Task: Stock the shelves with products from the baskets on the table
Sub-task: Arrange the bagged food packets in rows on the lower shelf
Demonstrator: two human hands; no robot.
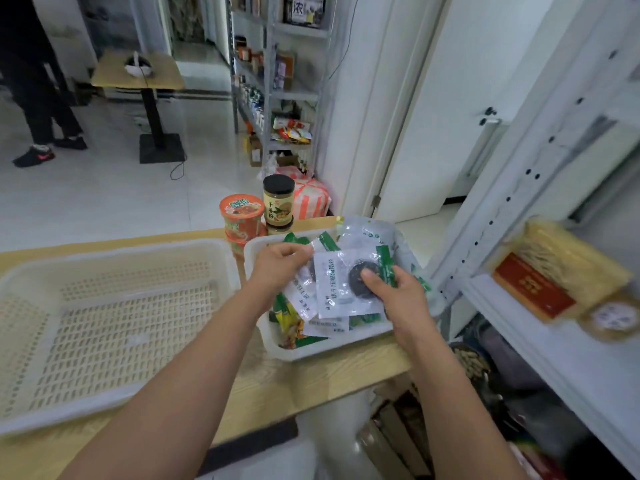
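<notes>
— Both hands are on the packets. Our left hand [280,268] pinches the top corner of the bunch, and our right hand [393,301] grips the front packet [337,292], thumb laid over the dark disc inside it.

— So the packet sits between the hands, just above the small basket [313,351]?

— Yes, with the left hand at ten o'clock of it and the right hand at four. More green-and-white packets and a yellow one lie in that basket underneath.

— How far along are we?

— Partway, we judge. The large basket [114,252] at nine o'clock holds nothing we can see, so it looks done. The small basket is far from finished, and stacked noodle cups [240,213] and a jar [278,202] stand on the table [311,379] at twelve o'clock.

— And the shelf?

— The shelf [554,358] at three o'clock carries a bag of noodles [571,268], with bare board beside it. We would turn there next.
</notes>
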